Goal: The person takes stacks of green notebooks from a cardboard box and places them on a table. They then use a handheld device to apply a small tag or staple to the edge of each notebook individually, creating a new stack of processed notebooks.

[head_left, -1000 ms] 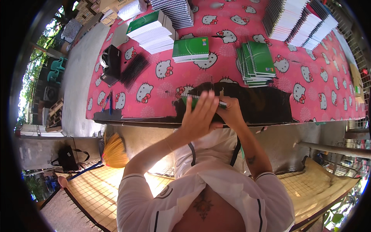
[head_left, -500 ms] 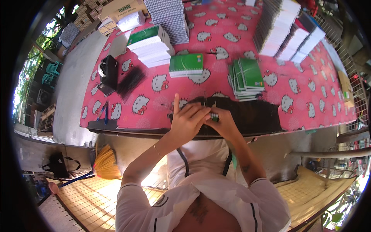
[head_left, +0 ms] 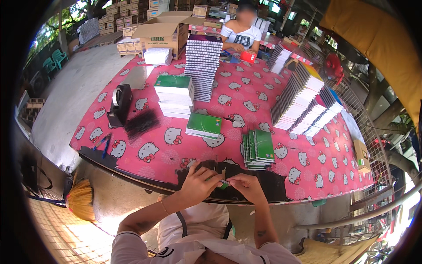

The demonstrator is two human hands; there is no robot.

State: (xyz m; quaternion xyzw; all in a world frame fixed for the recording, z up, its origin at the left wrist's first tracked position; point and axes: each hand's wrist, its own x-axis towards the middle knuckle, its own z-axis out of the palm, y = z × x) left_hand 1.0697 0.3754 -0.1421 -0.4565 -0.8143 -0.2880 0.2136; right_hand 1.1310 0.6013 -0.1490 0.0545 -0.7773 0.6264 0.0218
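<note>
At the near table edge, my left hand [head_left: 200, 184] and my right hand [head_left: 249, 188] meet with curled fingers around a small green notebook [head_left: 224, 185]. A row of coils seems to run along its edge, though my fingers hide most of it. Beyond my hands lie a short stack of green spiral notebooks [head_left: 204, 124] and, to the right, a fanned pile of green notebooks [head_left: 258, 149]. A taller stack of white-paged notebooks [head_left: 174, 99] with a green cover on top stands behind on the left. Loose black wire coils [head_left: 142, 123] lie farther left.
A pink patterned cloth [head_left: 167, 152] covers the table. Left are a black box-shaped device [head_left: 120, 104] and blue-handled pliers [head_left: 104, 145]. Tall notebook stacks [head_left: 203, 70] stand farther back, others [head_left: 299, 103] at right. Across sits a person [head_left: 241, 37] holding something red; an open carton [head_left: 165, 33] is left.
The view has tilted up, bringing the person across the table into sight. My hands stay together, fingers shifted, with the notebook's coiled edge showing more between them.
</note>
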